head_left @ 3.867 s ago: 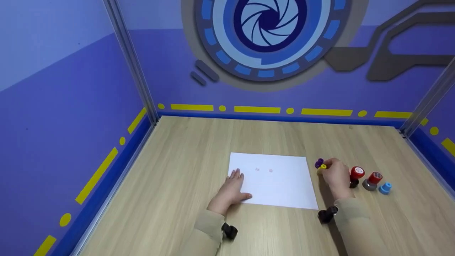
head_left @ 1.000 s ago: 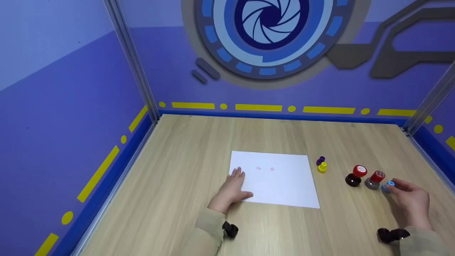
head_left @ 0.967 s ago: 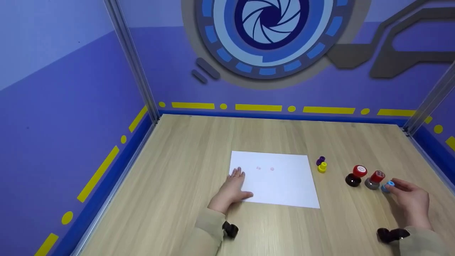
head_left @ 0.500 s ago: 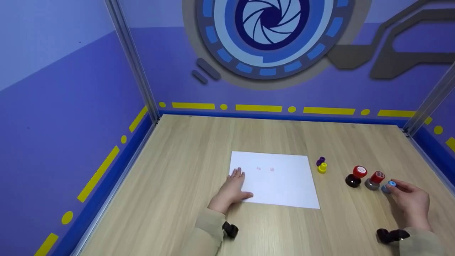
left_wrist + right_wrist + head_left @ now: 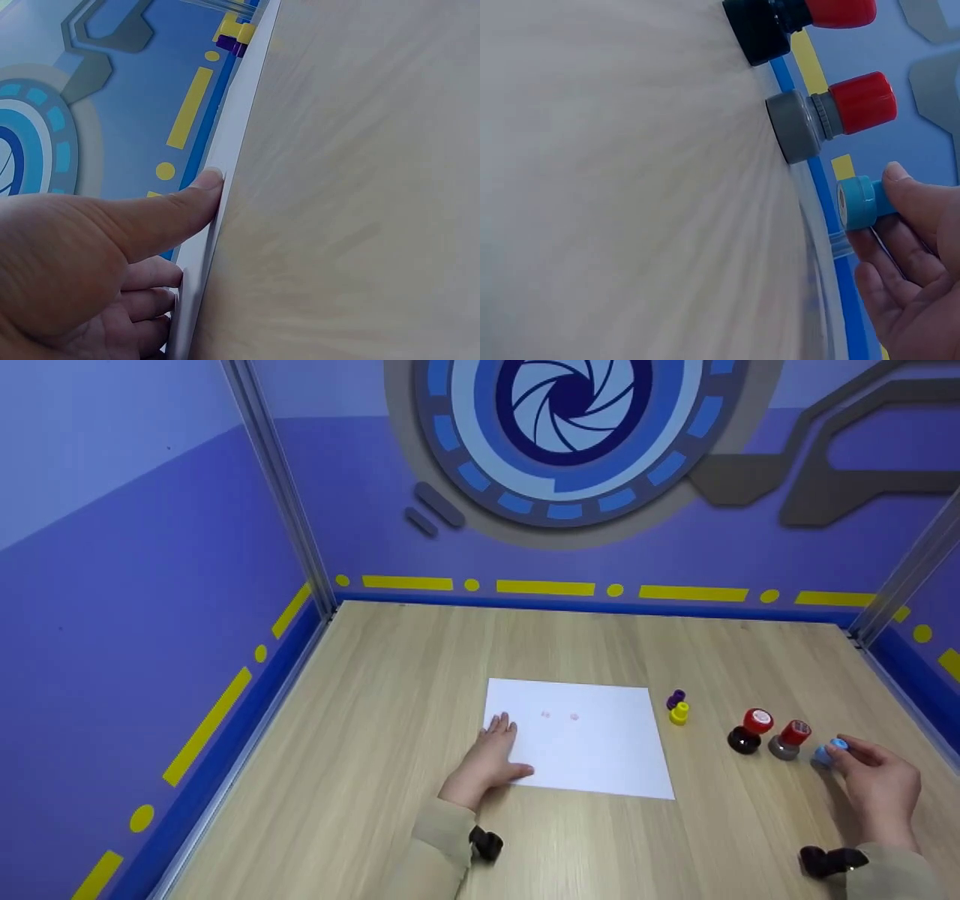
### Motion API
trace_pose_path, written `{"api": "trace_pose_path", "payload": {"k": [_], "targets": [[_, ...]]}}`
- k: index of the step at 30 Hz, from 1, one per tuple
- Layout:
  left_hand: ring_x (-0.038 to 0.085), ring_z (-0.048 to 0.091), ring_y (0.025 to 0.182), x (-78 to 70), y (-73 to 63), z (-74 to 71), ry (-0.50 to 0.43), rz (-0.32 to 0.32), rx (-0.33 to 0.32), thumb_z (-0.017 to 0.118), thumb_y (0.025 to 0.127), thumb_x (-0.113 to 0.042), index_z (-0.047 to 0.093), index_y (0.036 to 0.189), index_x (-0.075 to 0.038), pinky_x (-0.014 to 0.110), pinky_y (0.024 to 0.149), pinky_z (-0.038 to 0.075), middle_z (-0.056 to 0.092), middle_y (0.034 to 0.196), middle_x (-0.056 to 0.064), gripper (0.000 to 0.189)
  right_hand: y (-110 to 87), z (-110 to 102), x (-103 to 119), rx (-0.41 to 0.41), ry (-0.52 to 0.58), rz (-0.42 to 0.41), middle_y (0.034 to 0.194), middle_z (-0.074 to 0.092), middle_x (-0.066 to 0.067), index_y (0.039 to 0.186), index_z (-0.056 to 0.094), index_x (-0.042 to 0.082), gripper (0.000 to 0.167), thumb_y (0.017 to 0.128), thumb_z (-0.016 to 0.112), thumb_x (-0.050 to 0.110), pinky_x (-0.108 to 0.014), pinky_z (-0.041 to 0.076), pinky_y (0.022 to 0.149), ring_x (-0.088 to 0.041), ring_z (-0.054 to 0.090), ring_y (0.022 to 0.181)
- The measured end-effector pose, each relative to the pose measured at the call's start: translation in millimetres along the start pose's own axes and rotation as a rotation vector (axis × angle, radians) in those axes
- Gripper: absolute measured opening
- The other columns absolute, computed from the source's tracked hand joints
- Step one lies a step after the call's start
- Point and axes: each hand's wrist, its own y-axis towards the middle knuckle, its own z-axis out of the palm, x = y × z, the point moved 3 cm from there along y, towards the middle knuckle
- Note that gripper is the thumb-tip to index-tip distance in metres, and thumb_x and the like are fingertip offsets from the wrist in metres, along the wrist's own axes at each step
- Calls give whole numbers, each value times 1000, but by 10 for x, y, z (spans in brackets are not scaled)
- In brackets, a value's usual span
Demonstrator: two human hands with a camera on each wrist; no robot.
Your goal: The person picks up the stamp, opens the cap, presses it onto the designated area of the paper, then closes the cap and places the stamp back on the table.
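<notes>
My right hand (image 5: 879, 787) pinches a small light-blue stamp (image 5: 859, 202) between thumb and fingers, at the right end of a row of stamps. In the right wrist view the stamp is raised off the tabletop, tilted so part of its round bottom face shows. My left hand (image 5: 487, 761) rests flat on the left edge of a white sheet of paper (image 5: 592, 757), fingers spread and thumb at the near edge. Two faint reddish prints (image 5: 574, 717) mark the upper part of the sheet.
Left of the blue stamp stand a red-topped stamp with a grey base (image 5: 789, 740) and another with a black base (image 5: 749, 732). A yellow stamp (image 5: 679, 714) and a purple stamp (image 5: 676, 700) sit close together by the paper's right edge. Blue-purple walls (image 5: 360, 525) border the wooden table (image 5: 405, 675).
My right hand has gone from the yellow stamp across to the blue one, gripped it, and now shifted it slightly right and up. My left hand has stayed on the paper.
</notes>
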Motion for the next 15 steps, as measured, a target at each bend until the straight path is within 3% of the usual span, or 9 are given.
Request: {"api": "trace_pose_path", "payload": {"k": [6, 8, 15], "targets": [[35, 14, 161, -1, -6, -1, -11, -3, -1, 77, 93, -32, 33, 157, 5, 48, 133, 16, 18, 171, 22, 86, -58, -67, 48, -23, 22, 37, 160, 46, -16, 154, 48, 13, 58, 104, 58, 40, -40, 46, 119, -35, 46, 144], [35, 13, 161, -5, -12, -4, -15, -2, -1, 77, 94, -32, 33, 157, 5, 48, 133, 16, 18, 171, 22, 86, -77, -89, 74, -34, 15, 24, 159, 47, -16, 153, 48, 12, 57, 104, 57, 40, -46, 44, 120, -36, 44, 146], [35, 14, 161, -15, -22, -11, -13, 7, -3, 76, 94, -32, 33, 157, 5, 48, 133, 16, 18, 171, 23, 85, -140, -146, 189, -64, 34, 10, 147, 58, -7, 152, 52, 17, 55, 104, 57, 44, -48, 45, 118, -33, 46, 144]]}}
